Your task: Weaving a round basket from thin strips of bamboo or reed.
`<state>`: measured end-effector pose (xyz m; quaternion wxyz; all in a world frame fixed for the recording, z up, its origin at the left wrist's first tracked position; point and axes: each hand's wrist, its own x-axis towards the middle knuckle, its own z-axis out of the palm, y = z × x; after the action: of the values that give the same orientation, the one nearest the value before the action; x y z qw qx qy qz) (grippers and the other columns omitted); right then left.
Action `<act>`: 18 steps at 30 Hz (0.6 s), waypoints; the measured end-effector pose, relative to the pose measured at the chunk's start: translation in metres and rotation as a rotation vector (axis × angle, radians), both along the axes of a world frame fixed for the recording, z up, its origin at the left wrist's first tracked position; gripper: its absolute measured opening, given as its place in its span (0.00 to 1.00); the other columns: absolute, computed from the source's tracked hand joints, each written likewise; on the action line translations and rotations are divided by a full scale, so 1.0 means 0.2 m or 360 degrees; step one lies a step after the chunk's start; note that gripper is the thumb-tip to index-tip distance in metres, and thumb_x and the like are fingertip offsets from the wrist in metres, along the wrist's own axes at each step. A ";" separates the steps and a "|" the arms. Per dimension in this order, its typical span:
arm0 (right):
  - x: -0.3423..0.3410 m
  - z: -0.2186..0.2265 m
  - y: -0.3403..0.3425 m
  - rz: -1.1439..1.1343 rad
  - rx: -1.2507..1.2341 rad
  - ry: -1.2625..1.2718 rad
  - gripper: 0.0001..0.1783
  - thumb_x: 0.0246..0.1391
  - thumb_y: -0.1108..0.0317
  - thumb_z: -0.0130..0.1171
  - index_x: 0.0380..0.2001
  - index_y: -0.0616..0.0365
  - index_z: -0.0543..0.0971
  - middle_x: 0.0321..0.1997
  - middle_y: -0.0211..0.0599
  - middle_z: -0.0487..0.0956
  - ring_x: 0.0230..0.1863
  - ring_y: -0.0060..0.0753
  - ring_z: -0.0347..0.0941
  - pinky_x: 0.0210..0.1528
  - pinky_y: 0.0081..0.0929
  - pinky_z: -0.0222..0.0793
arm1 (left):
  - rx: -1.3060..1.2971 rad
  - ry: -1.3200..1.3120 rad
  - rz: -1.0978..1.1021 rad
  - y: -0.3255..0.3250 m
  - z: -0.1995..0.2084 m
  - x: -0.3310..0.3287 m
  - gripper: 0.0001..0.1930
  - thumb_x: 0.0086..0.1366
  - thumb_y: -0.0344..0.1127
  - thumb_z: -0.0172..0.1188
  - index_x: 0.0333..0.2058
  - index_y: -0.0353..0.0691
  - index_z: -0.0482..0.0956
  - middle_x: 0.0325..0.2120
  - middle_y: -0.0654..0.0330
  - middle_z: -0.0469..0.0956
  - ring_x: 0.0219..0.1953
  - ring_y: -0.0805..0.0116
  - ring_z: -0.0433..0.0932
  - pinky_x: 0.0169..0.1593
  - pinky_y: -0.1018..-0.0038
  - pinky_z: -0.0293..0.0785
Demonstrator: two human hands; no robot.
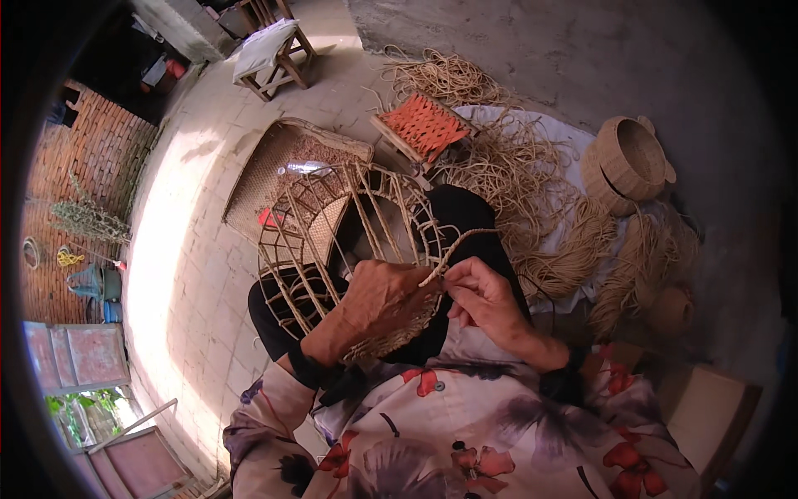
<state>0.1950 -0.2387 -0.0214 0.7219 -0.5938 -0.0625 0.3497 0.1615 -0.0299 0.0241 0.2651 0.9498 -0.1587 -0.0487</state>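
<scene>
In the head view, a half-woven basket rests on the person's lap, over black trousers, its bare ribs standing out away from the body and a band of close weave nearest the shirt. The left hand lies across the near side, its fingers curled and gripping the basket. The right hand is just beside it at the right edge, thumb and forefinger pinched together; whether they have anything between them is too small to tell. A thick twisted cord bends out from that edge, above the right hand.

Beyond the basket, a clear bottle lies on a woven mat. To the right of the mat stands a low stool with an orange woven seat. Farther right, heaps of straw-coloured cord and a round lidded basket sit on a white sheet.
</scene>
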 end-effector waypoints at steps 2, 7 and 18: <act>0.00 0.01 0.00 0.0033 -0.0016 -0.0050 0.08 0.62 0.75 0.55 0.43 0.63 0.76 0.35 0.34 0.81 0.26 0.17 0.76 0.24 0.16 0.72 | 0.0003 0.0018 -0.0018 0.01 -0.01 0.00 0.08 0.66 0.38 0.59 0.35 0.41 0.83 0.23 0.55 0.81 0.25 0.54 0.81 0.28 0.63 0.74; -0.03 -0.01 -0.01 0.0086 -0.0112 -0.0340 0.10 0.60 0.77 0.53 0.44 0.65 0.77 0.37 0.36 0.83 0.27 0.19 0.79 0.28 0.19 0.75 | -0.0044 0.0011 -0.0054 0.02 0.01 0.00 0.06 0.65 0.35 0.60 0.37 0.41 0.81 0.25 0.54 0.82 0.26 0.52 0.81 0.30 0.62 0.75; -0.02 0.02 0.01 0.0183 -0.0199 -0.0538 0.14 0.59 0.80 0.49 0.46 0.67 0.79 0.37 0.35 0.83 0.27 0.17 0.77 0.30 0.17 0.74 | -0.0506 -0.0069 0.0312 0.03 0.00 -0.09 0.06 0.62 0.32 0.60 0.32 0.37 0.76 0.23 0.51 0.77 0.26 0.49 0.79 0.29 0.59 0.73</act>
<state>0.1913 -0.2375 -0.0173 0.6416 -0.6834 -0.1949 0.2888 0.1442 -0.0246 0.0238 0.4120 0.9077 -0.0767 0.0234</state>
